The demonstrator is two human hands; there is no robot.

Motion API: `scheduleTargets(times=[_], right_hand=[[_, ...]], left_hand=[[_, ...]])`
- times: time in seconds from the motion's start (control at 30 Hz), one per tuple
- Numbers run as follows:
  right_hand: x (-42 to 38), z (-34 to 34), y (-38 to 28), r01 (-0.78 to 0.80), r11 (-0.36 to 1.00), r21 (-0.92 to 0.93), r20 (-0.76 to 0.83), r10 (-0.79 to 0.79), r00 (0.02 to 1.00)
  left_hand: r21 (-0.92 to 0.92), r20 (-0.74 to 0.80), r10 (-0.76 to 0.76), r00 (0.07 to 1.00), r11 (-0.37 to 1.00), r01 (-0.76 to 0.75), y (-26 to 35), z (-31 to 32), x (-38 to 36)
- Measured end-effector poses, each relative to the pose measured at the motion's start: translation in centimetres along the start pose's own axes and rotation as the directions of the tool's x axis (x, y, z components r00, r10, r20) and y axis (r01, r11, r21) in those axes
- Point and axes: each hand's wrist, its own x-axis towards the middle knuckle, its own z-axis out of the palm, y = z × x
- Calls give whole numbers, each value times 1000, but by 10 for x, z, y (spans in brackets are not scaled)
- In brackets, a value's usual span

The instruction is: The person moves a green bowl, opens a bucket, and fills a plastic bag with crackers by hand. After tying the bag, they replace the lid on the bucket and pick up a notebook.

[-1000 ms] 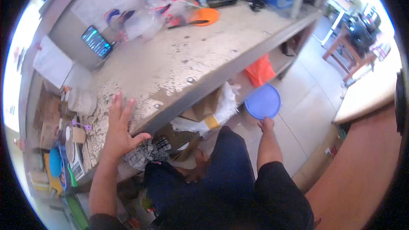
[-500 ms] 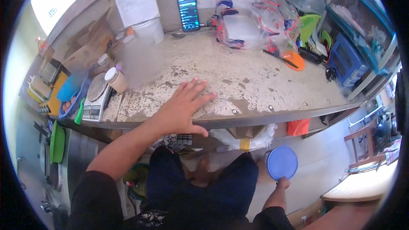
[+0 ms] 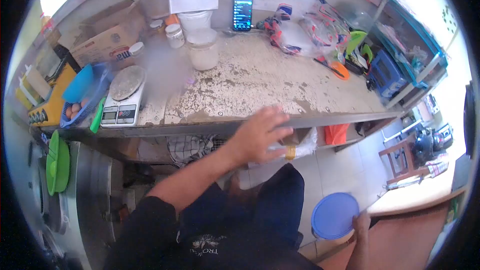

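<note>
My left hand (image 3: 262, 135) hovers near the front edge of the worn worktop (image 3: 240, 87), palm down, fingers apart and slightly blurred, holding nothing. Low on the right, my right hand (image 3: 361, 222) grips the rim of a round tub with a blue lid (image 3: 334, 215), held out beside my leg above the floor. The lid faces up toward me, and most of the tub's body is hidden beneath it.
A kitchen scale (image 3: 122, 107), a blue basket of eggs (image 3: 75, 110) and a whitish tub (image 3: 203, 56) stand on the worktop's left. Further back are a lit phone (image 3: 242, 12) and plastic packaging (image 3: 300, 35). A wooden chair (image 3: 400, 162) stands right. A hazy smudge blurs part of the view.
My left hand has lifted from the worktop and moved right, toward its front edge. My right hand has carried the blue-lidded tub lower and slightly right. The camera view has shifted.
</note>
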Motion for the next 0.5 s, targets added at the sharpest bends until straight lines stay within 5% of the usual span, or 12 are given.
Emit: scheduleTargets(times=[0.07, 0.13, 0.17, 0.23, 0.27, 0.4, 0.5], right_hand=[[-22, -47, 6, 107, 994, 7, -43, -107, 993], [-45, -104, -15, 157, 987, 41, -154, -149, 977], [-63, -142, -43, 132, 989, 63, -171, -119, 978], [-95, -215, -111, 72, 997, -19, -96, -73, 993], [-102, -226, -121, 206, 978, 35, -184, -196, 963], [-134, -270, -191, 439, 864, 245, -238, -386, 891], [-131, -273, -231, 615, 717, 328, -256, -559, 789]], left_hand=[[-285, 60, -98, 993, 952, 111, 39, 32, -26], [-611, 416, -235, 879, 643, 461, 76, 69, -58], [-624, 425, -237, 874, 623, 472, 95, 77, -67], [-736, 513, -245, 823, 367, 568, 122, 85, -80], [-711, 621, -226, 751, 242, 661, 130, 69, -76], [-768, 376, -328, 867, 413, 489, 139, 34, -77], [-798, 302, -479, 824, 346, 494, 135, -8, -92]])
